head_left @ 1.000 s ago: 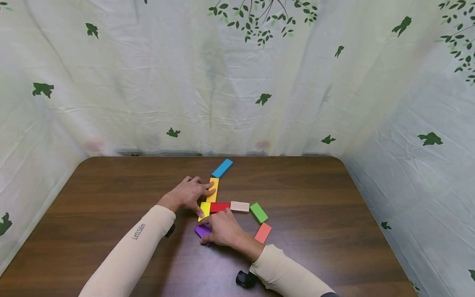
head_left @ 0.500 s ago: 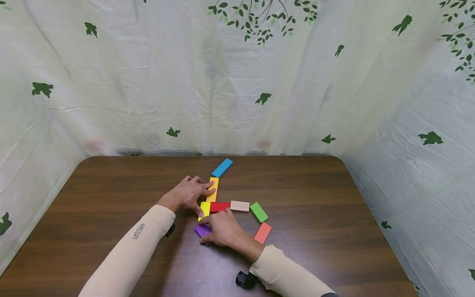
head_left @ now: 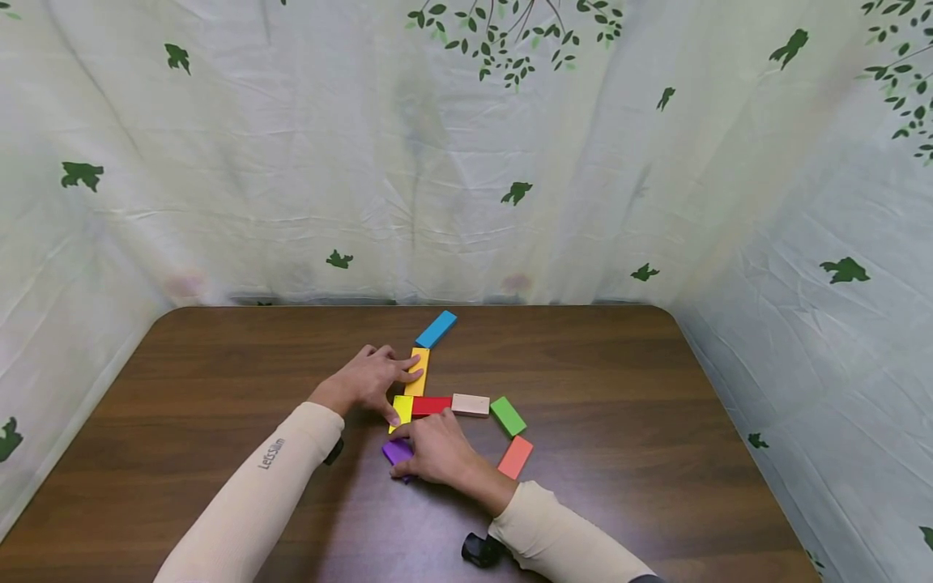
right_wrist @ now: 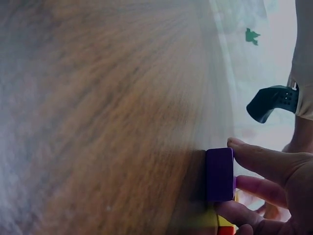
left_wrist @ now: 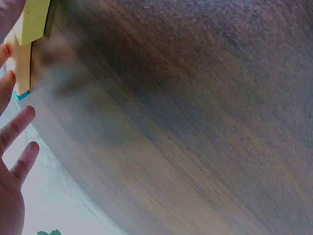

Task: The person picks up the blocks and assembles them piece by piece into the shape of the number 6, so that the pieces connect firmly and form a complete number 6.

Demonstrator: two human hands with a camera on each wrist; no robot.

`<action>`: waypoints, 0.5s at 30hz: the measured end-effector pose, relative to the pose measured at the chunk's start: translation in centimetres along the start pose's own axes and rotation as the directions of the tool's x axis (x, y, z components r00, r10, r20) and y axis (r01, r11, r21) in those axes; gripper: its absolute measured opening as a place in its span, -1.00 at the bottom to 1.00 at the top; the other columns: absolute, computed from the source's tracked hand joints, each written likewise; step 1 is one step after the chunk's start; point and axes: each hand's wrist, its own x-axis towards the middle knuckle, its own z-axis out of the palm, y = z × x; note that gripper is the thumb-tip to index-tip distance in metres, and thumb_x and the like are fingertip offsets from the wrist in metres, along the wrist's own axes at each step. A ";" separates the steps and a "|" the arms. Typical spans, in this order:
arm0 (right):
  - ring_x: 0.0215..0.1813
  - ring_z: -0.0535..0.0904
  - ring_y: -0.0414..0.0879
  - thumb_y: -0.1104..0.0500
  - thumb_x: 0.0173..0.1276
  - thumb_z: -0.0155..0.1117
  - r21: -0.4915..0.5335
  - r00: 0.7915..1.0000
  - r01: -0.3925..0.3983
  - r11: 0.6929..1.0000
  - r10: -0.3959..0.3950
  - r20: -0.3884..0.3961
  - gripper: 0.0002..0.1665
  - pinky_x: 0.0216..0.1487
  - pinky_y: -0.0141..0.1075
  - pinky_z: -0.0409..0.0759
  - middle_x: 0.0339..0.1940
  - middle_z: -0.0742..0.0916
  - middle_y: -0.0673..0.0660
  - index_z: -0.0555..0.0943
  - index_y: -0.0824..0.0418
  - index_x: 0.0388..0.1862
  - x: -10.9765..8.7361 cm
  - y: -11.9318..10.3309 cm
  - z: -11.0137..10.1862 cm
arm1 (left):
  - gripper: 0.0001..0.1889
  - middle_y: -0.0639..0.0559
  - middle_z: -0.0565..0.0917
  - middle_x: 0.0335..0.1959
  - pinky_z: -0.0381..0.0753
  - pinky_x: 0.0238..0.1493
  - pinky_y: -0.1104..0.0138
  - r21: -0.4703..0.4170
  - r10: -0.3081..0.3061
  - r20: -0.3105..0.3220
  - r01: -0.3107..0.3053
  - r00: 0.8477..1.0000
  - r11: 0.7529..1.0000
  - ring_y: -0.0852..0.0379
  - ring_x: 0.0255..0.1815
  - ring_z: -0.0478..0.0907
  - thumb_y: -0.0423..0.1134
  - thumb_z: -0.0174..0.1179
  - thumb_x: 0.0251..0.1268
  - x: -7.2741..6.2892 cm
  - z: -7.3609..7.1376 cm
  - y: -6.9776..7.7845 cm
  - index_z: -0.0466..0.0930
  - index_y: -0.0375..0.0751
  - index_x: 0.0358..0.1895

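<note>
In the head view my right hand (head_left: pixel 440 449) pinches a purple block (head_left: pixel 396 452) near the table's middle. The right wrist view shows that block (right_wrist: pixel 219 175) between thumb and fingers. My left hand (head_left: pixel 364 379) reaches in from the left, fingers spread. Its thumb touches a yellow block (head_left: pixel 404 407), and fingertips rest on an orange-yellow block (head_left: pixel 418 385) behind it. A red block (head_left: pixel 432 406) lies against the yellow one, partly behind my right hand. A pale pink block (head_left: pixel 470 406), a green block (head_left: pixel 508 416) and a salmon block (head_left: pixel 515 457) continue the chain rightward.
A blue block (head_left: pixel 436 329) lies slanted at the far end of the row, near the back edge of the brown wooden table (head_left: pixel 619 380). A white curtain (head_left: pixel 466 162) with leaf patterns hangs behind and at the sides. Dark cameras sit at both wrists.
</note>
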 end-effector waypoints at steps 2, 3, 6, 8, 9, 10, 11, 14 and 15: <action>-0.24 0.50 -0.25 -0.21 0.03 0.50 0.000 1.000 -0.002 1.000 0.002 -0.001 -0.46 -0.07 -0.22 0.30 -0.29 0.74 -0.23 0.72 -0.08 0.00 0.0 0.0 0.0 | -0.03 -0.01 0.27 0.47 0.24 0.11 0.02 0.000 -0.001 0.000 0.001 1.000 1.000 -0.11 0.20 0.29 0.25 0.45 -0.24 0.0 0.0 0.0 0.37 0.00 0.38; -0.25 0.50 -0.25 -0.21 0.03 0.50 0.001 1.000 -0.003 1.000 0.003 0.000 -0.46 -0.07 -0.22 0.30 -0.29 0.74 -0.23 0.72 -0.07 0.00 0.0 0.0 0.0 | -0.03 -0.01 0.27 0.47 0.24 0.12 0.02 0.000 -0.002 0.001 0.002 1.000 1.000 -0.11 0.19 0.29 0.25 0.45 -0.24 0.1 0.0 0.0 0.37 0.00 0.38; -0.26 0.50 -0.26 -0.21 0.03 0.51 -0.002 1.000 -0.004 1.000 0.004 -0.003 -0.46 -0.08 -0.23 0.30 -0.30 0.74 -0.23 0.72 -0.08 0.00 0.0 0.0 0.0 | -0.04 -0.01 0.26 0.47 0.23 0.12 0.02 -0.002 -0.004 0.001 0.004 1.000 1.000 -0.10 0.19 0.30 0.24 0.46 -0.24 0.1 0.0 0.0 0.38 0.00 0.37; -0.28 0.49 -0.26 -0.21 0.03 0.51 -0.007 1.000 -0.003 1.000 0.002 -0.007 -0.47 -0.10 -0.24 0.30 -0.31 0.74 -0.23 0.72 -0.08 -0.01 0.0 0.0 0.0 | -0.04 -0.01 0.26 0.47 0.23 0.13 0.02 -0.003 -0.005 0.001 0.005 1.000 1.000 -0.10 0.19 0.30 0.24 0.47 -0.24 0.1 0.0 0.0 0.38 0.00 0.37; -0.28 0.49 -0.26 -0.21 0.03 0.51 -0.008 1.000 -0.002 1.000 0.002 -0.009 -0.47 -0.10 -0.24 0.30 -0.31 0.74 -0.23 0.72 -0.08 -0.01 0.0 0.0 0.0 | -0.04 -0.01 0.26 0.47 0.23 0.13 0.02 -0.002 -0.005 0.001 0.005 1.000 1.000 -0.10 0.19 0.30 0.24 0.47 -0.24 0.1 0.0 0.0 0.39 0.00 0.37; -0.28 0.50 -0.26 -0.21 0.03 0.51 -0.011 1.000 -0.002 1.000 0.001 -0.011 -0.47 -0.10 -0.24 0.30 -0.32 0.74 -0.23 0.72 -0.08 -0.01 0.0 0.0 0.0 | -0.04 -0.01 0.26 0.47 0.23 0.13 0.02 -0.001 -0.005 0.001 0.005 1.000 1.000 -0.10 0.19 0.30 0.24 0.47 -0.24 0.1 0.0 0.0 0.39 0.00 0.37; -0.29 0.50 -0.26 -0.21 0.03 0.51 -0.013 1.000 -0.001 1.000 0.001 -0.012 -0.48 -0.10 -0.24 0.30 -0.32 0.74 -0.23 0.72 -0.08 -0.02 -0.1 -0.1 0.0 | -0.04 -0.01 0.26 0.47 0.23 0.13 0.01 0.000 -0.006 0.001 0.006 1.000 1.000 -0.10 0.19 0.29 0.24 0.47 -0.24 0.1 0.0 0.0 0.39 0.00 0.37; -0.25 0.51 -0.26 -0.22 0.04 0.50 -0.015 1.000 -0.004 1.000 0.004 -0.010 -0.47 -0.07 -0.22 0.31 -0.31 0.74 -0.23 0.72 -0.08 -0.01 -0.1 -0.1 0.0 | -0.04 -0.01 0.26 0.47 0.23 0.13 0.02 -0.002 -0.007 0.006 0.007 1.000 1.000 -0.11 0.20 0.29 0.24 0.46 -0.23 0.1 -0.1 0.1 0.38 0.00 0.37; -0.23 0.52 -0.26 -0.23 0.04 0.50 -0.014 1.000 -0.005 1.000 0.005 -0.008 -0.47 -0.06 -0.22 0.32 -0.30 0.74 -0.23 0.72 -0.08 0.00 -0.2 -0.1 -0.1 | -0.04 0.00 0.26 0.47 0.23 0.12 0.02 -0.003 -0.008 0.008 0.008 1.000 1.000 -0.11 0.20 0.28 0.24 0.46 -0.23 0.1 -0.1 0.1 0.38 0.00 0.37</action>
